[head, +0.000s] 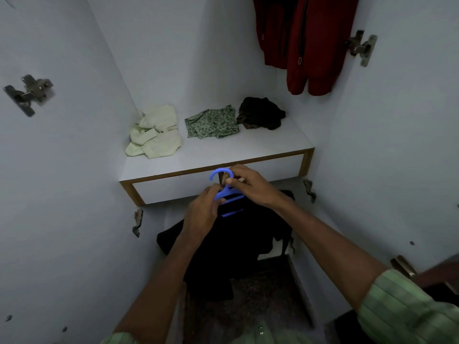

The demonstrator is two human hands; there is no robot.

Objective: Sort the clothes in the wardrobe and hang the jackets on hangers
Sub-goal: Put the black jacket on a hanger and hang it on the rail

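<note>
Both hands on blue hanger (pixel 224 192)
Left hand (pixel 202 214) and right hand (pixel 248 184) pinch it, black jacket (pixel 223 244) draped beneath

The picture is dim and a bit gray. Soft light falls from above onto the white shelf (pixel 223 150), which is the brightest part. Under the shelf it gets very dark, and the black jacket (pixel 223 244) is so dark that its folds are hard to see. There are no shiny glare spots. The wide lens bends things near the edges, so the wardrobe walls (pixel 62 194) lean and curve. The green sleeve (pixel 402 309) at the bottom corner looks stretched and a little fuzzy. The middle looks sharp enough. The red jacket (pixel 310 45) up high is dull in color.
</note>
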